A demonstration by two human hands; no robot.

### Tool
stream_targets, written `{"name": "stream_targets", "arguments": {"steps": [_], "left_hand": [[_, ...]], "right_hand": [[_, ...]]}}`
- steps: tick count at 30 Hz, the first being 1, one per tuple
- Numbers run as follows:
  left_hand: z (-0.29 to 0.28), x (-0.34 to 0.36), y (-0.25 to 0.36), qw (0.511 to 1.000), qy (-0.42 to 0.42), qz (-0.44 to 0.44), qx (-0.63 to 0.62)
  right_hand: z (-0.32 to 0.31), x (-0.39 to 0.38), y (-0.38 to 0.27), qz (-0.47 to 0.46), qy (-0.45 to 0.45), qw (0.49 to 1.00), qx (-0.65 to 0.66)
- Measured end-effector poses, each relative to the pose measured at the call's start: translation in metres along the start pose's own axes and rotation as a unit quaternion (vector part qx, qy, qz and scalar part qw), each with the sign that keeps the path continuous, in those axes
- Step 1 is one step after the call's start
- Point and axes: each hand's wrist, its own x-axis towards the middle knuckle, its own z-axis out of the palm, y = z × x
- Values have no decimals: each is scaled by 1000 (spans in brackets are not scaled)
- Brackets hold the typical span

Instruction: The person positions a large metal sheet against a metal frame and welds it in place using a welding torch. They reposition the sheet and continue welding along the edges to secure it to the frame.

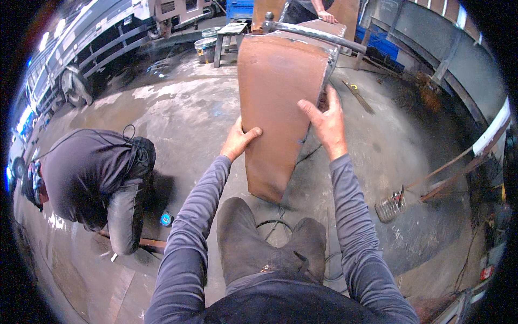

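Observation:
A tall, tapering rust-brown steel box (280,102) stands in front of me, with a rough, welded-looking seam along its upper right edge. My left hand (242,140) grips its left edge, the thumb lying on the front face and the fingers hidden behind. Higher up on the opposite edge, my right hand (328,123) holds it with the thumb in front and the fingers around the side. Across the box's top lies a dark metal bar (318,35) with a knob at its left end, hammer-like in shape. Beyond it, another person's hand (327,17) rests on brown metal.
A crouching person (102,178) works low at the left, beside a blue tape measure (166,218). Buckets (205,49) and a small bench (230,40) stand behind. At right are a wire basket (389,208) and a yellow-marked tool (356,94). Cables (275,222) lie near my legs.

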Motion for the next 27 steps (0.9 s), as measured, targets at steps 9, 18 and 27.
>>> {"name": "stream_targets", "arguments": {"steps": [9,18,27], "left_hand": [[-1,0,4,999,-15,-16,36],[1,-1,-2,1000,26,3,13],[4,-1,0,1000,24,-14,-7]], "right_hand": [[9,9,-16,46,-46,994,93],[14,-4,-12,88,-57,991,85],[10,-8,-3,104,-67,990,72]]}}
